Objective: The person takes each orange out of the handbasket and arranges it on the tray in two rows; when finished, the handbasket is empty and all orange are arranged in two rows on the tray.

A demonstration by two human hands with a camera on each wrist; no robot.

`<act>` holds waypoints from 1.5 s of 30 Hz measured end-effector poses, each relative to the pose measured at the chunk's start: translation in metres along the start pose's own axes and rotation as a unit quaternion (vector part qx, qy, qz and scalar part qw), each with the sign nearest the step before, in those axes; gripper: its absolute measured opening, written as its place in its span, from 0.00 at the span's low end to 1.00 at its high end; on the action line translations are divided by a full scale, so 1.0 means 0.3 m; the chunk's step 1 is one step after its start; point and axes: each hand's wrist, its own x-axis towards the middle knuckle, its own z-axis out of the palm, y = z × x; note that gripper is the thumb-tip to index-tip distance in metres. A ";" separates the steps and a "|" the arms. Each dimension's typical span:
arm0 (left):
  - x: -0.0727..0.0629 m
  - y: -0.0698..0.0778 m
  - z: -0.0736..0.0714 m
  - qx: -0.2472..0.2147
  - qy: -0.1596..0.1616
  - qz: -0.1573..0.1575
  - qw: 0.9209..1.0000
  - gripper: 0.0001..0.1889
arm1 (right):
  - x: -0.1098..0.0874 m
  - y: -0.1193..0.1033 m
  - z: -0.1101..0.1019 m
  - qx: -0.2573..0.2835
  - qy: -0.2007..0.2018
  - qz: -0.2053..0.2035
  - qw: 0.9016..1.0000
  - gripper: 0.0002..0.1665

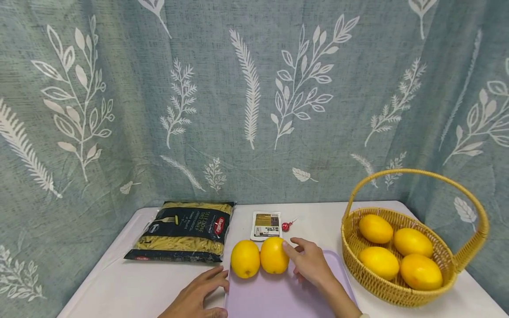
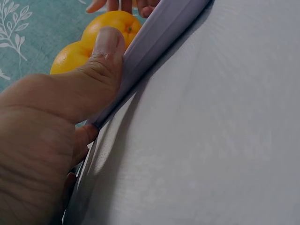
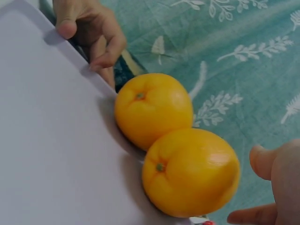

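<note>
Two oranges [image 1: 245, 259] [image 3: 190, 173] sit side by side, touching, at the far end of a lilac tray [image 1: 274, 298]. My left hand [image 1: 200, 293] is at the tray's left edge, its thumb and fingertips touching the rim [image 2: 140, 51], fingers loosely bent. Beside the right-hand orange is my right hand [image 1: 308, 260], thumb and forefinger spread. In the right wrist view a gap shows between that hand [image 3: 286, 183] and the orange, and nothing is held.
A wicker basket [image 1: 381, 289] with a tall handle stands at the right, holding several yellow fruits [image 1: 413, 242]. A bag of penne pasta [image 1: 184, 232] lies back left. Behind the oranges are a small flat packet [image 1: 265, 224] and a red-wrapped lollipop [image 1: 285, 226]. A patterned curtain [image 1: 222, 110] hangs behind.
</note>
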 end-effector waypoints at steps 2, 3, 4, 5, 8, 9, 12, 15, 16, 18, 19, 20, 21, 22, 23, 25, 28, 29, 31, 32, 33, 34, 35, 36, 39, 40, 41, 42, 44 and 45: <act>0.001 -0.001 0.000 -0.003 -0.002 -0.004 1.000 0.12 | 0.001 -0.004 -0.012 -0.001 0.004 0.000 1.000 0.40; 0.001 -0.001 0.001 -0.003 -0.002 -0.005 1.000 0.12 | 0.000 -0.007 -0.019 -0.003 0.007 0.000 1.000 0.39; 0.001 -0.002 0.001 -0.005 -0.003 -0.006 1.000 0.12 | -0.001 -0.012 -0.028 -0.004 0.011 0.000 1.000 0.38; 0.001 -0.003 0.001 -0.005 -0.003 -0.008 1.000 0.12 | -0.002 -0.017 -0.037 -0.006 0.014 0.000 1.000 0.38; 0.002 -0.004 0.001 -0.010 -0.008 -0.014 1.000 0.12 | -0.006 -0.037 -0.069 -0.006 0.027 -0.003 1.000 0.36; 0.002 -0.005 0.000 -0.012 -0.009 -0.015 1.000 0.12 | -0.008 -0.044 -0.080 -0.006 0.031 -0.004 1.000 0.35; 0.002 -0.008 -0.001 -0.014 -0.011 -0.015 1.000 0.12 | -0.016 -0.064 -0.114 0.001 0.044 -0.007 0.999 0.33; 0.000 -0.010 -0.005 -0.010 -0.011 -0.007 1.000 0.12 | -0.028 -0.080 -0.147 0.017 0.054 -0.007 0.998 0.32; -0.003 -0.011 -0.006 -0.008 -0.008 -0.005 1.000 0.12 | -0.029 -0.086 -0.157 0.021 0.054 -0.008 0.998 0.32; -0.008 -0.011 -0.010 -0.003 -0.006 -0.004 1.000 0.12 | -0.035 -0.091 -0.177 0.030 0.057 -0.013 0.998 0.32; -0.010 -0.011 -0.013 0.001 -0.004 -0.001 1.000 0.12 | -0.036 -0.092 -0.187 0.033 0.057 -0.015 0.998 0.32; -0.011 -0.010 -0.015 0.002 -0.003 -0.003 1.000 0.12 | -0.038 -0.093 -0.198 0.036 0.058 -0.018 0.998 0.32; -0.012 -0.009 -0.016 -0.001 -0.004 -0.007 1.000 0.12 | -0.039 -0.093 -0.211 0.037 0.059 -0.019 0.997 0.31; -0.011 -0.008 -0.015 -0.002 -0.003 -0.009 1.000 0.12 | -0.040 -0.093 -0.224 0.036 0.062 -0.019 0.997 0.31; -0.008 -0.007 -0.014 -0.006 -0.004 -0.011 1.000 0.11 | -0.042 -0.091 -0.239 0.033 0.065 -0.019 0.997 0.30; -0.003 -0.006 -0.008 -0.012 -0.005 -0.015 1.000 0.11 | -0.045 -0.084 -0.272 0.027 0.070 -0.017 0.997 0.29; 0.002 -0.007 0.000 -0.018 -0.002 -0.016 1.000 0.12 | -0.050 -0.070 -0.318 0.012 0.068 -0.005 0.998 0.30; 0.003 -0.008 0.002 -0.016 -0.001 -0.015 1.000 0.12 | -0.052 -0.064 -0.332 0.011 0.065 0.000 0.998 0.30; 0.002 -0.012 0.004 -0.012 0.000 -0.013 1.000 0.12 | -0.055 -0.053 -0.357 0.003 0.057 0.013 0.998 0.33; 0.002 -0.014 0.004 -0.011 -0.001 -0.012 1.000 0.11 | -0.057 -0.048 -0.369 -0.003 0.054 0.018 0.998 0.34; 0.002 -0.016 0.004 -0.010 -0.001 -0.010 1.000 0.11 | -0.058 -0.043 -0.381 -0.008 0.052 0.023 0.998 0.35; 0.002 -0.019 0.005 -0.008 -0.001 -0.008 1.000 0.11 | -0.059 -0.038 -0.392 -0.015 0.050 0.027 0.998 0.35; 0.003 -0.021 0.005 -0.008 -0.002 -0.006 1.000 0.11 | -0.061 -0.033 -0.403 -0.027 0.049 0.030 0.998 0.35; 0.005 -0.023 0.006 -0.010 -0.004 -0.005 1.000 0.11 | -0.062 -0.027 -0.415 -0.042 0.051 0.032 0.997 0.36; 0.009 -0.030 0.010 -0.009 -0.004 -0.001 1.000 0.11 | -0.062 -0.014 -0.447 -0.076 0.059 0.041 0.995 0.36; 0.009 -0.032 0.011 -0.009 -0.004 -0.001 1.000 0.11 | -0.062 -0.010 -0.456 -0.088 0.063 0.042 0.993 0.36; 0.009 -0.034 0.012 -0.010 -0.005 0.000 1.000 0.11 | -0.062 -0.006 -0.464 -0.096 0.067 0.043 0.992 0.36; 0.009 -0.036 0.013 -0.009 -0.004 0.001 1.000 0.11 | -0.062 -0.003 -0.473 -0.103 0.068 0.047 0.991 0.37; 0.008 -0.039 0.014 -0.007 -0.002 0.004 1.000 0.11 | -0.062 0.005 -0.488 -0.113 0.066 0.054 0.990 0.39; 0.007 -0.040 0.013 -0.007 -0.001 0.004 1.000 0.11 | -0.063 0.008 -0.495 -0.119 0.064 0.057 0.989 0.41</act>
